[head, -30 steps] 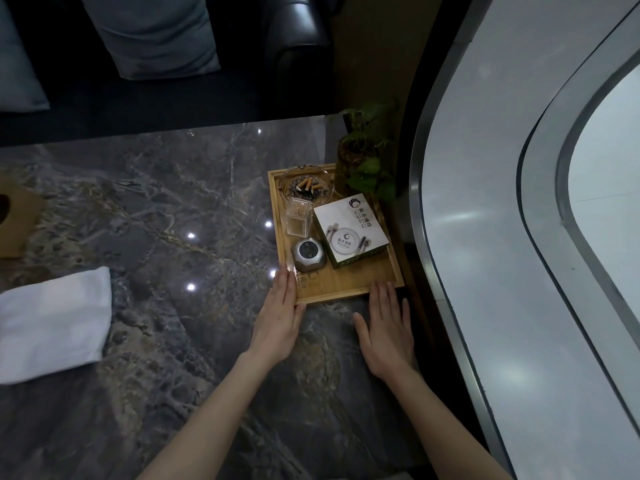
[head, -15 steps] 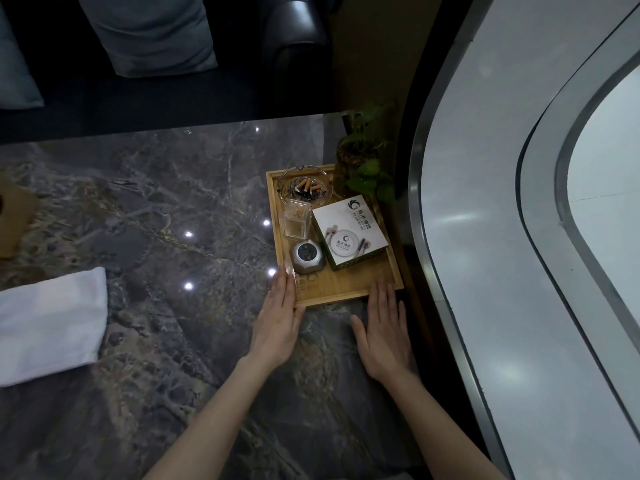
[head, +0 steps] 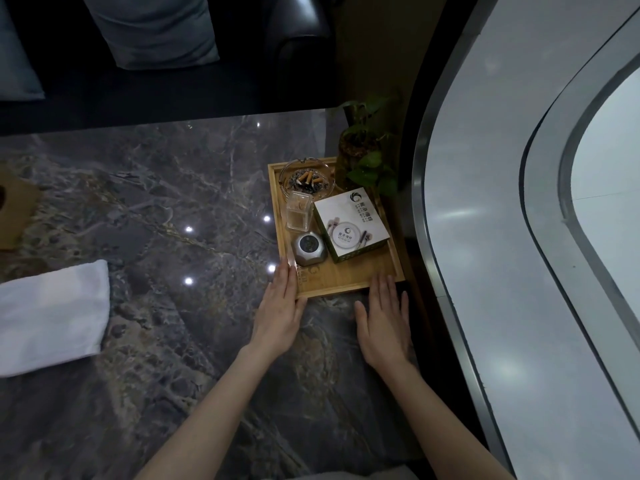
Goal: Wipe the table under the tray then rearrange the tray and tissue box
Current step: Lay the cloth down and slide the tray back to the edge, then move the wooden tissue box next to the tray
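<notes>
Both hands lay flat and open, gripping nothing: left hand (head: 278,315) touched the near-left corner of the wooden tray (head: 349,277), right of frame center, right hand (head: 382,320) at its near edge. Tissue box (head: 15,209) sat far left, white cloth (head: 52,315) below it.

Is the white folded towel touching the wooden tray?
Apart. The head view shows the white towel lying far left on the marble table, with a wide stretch of bare tabletop between it and the wooden tray at the right.
</notes>
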`<state>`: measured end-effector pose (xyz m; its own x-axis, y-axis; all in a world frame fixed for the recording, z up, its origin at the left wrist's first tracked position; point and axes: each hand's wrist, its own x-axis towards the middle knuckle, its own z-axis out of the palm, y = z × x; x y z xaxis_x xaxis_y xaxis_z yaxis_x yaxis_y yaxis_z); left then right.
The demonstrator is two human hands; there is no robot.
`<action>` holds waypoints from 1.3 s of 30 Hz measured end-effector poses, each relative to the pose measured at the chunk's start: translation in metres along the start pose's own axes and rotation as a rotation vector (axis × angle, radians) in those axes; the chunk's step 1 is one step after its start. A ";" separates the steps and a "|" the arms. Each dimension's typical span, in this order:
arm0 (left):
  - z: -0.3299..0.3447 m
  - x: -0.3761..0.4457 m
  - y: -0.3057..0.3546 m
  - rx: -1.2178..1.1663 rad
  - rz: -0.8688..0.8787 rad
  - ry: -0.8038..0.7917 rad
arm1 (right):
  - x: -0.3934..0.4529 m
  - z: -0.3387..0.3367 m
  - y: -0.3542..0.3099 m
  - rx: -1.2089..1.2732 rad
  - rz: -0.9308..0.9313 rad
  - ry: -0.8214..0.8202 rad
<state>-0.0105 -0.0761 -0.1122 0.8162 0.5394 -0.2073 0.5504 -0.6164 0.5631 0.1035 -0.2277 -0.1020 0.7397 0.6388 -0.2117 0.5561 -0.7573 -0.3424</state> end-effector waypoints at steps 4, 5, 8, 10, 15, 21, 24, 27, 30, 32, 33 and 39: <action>-0.003 -0.001 0.002 0.045 -0.006 0.001 | 0.002 -0.007 -0.009 -0.003 0.036 0.026; -0.004 -0.002 0.003 0.051 -0.006 0.012 | 0.003 -0.008 -0.013 -0.007 0.047 0.022; -0.010 -0.009 0.005 0.002 -0.006 0.059 | 0.005 -0.010 -0.031 -0.050 0.050 0.033; -0.015 -0.018 0.002 -0.059 -0.004 0.096 | 0.005 -0.010 -0.047 -0.079 0.020 0.062; -0.046 -0.037 -0.026 -0.076 -0.041 0.196 | 0.006 -0.007 -0.100 -0.083 -0.131 0.074; -0.106 -0.059 -0.076 -0.072 -0.115 0.257 | 0.001 -0.003 -0.174 0.018 -0.244 0.015; -0.141 -0.070 -0.104 -0.067 -0.141 0.277 | -0.001 -0.004 -0.216 0.130 -0.242 -0.026; -0.178 -0.080 -0.133 -0.074 -0.186 0.319 | -0.001 -0.006 -0.261 0.201 -0.264 -0.046; -0.216 -0.087 -0.163 -0.091 -0.222 0.387 | 0.002 -0.008 -0.308 0.159 -0.350 -0.050; -0.241 -0.091 -0.183 -0.120 -0.241 0.437 | 0.007 -0.006 -0.339 0.092 -0.433 -0.056; -0.253 -0.092 -0.193 -0.132 -0.251 0.462 | 0.010 -0.005 -0.355 0.071 -0.467 -0.050; -0.318 -0.087 -0.250 -0.098 -0.293 0.594 | 0.041 0.004 -0.439 0.128 -0.567 0.019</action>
<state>-0.2748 0.2134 0.0195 0.3841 0.9182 0.0968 0.6933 -0.3561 0.6265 -0.1120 0.1314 0.0355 0.3467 0.9365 0.0528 0.8181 -0.2744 -0.5054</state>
